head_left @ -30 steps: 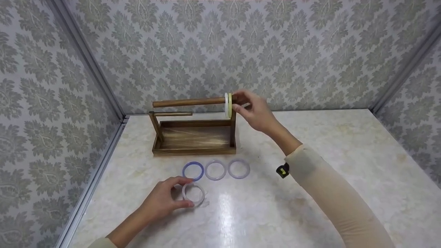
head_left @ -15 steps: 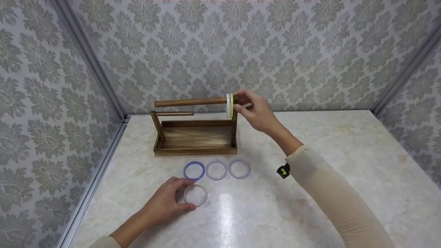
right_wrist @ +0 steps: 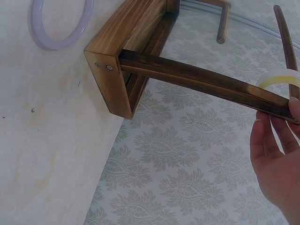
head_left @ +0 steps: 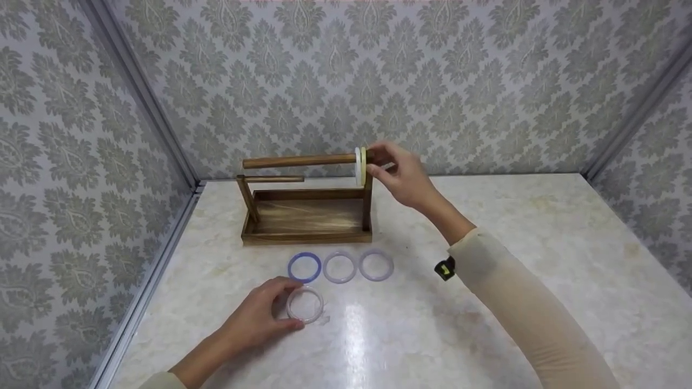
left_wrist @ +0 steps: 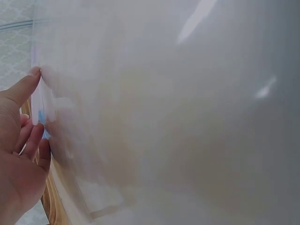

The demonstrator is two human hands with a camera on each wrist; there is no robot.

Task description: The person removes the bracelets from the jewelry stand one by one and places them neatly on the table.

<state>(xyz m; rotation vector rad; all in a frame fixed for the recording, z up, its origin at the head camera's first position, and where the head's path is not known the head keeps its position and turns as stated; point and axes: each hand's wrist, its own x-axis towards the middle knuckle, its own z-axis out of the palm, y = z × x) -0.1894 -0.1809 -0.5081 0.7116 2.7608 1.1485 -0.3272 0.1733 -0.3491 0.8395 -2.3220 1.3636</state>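
In the head view my left hand pinches a clear bangle by its edges, thumb at the near side and fingers at the far side, low over the table. The left wrist view shows that bangle edge-on between thumb and fingers. My right hand grips the top of the right post of a brown wooden bangle stand. A white bangle and a yellow bangle hang on its upper bar, against that post. In the right wrist view, fingers lie along the post.
A blue bangle and two lavender bangles, one in the middle and one at right, lie in a row before the stand's tray. A shorter bar stands at left. Patterned walls enclose the table.
The clear bangle in my left hand has turned from tilted to facing upward more fully, with a slight shift of the hand. My right hand keeps its grip on the post.
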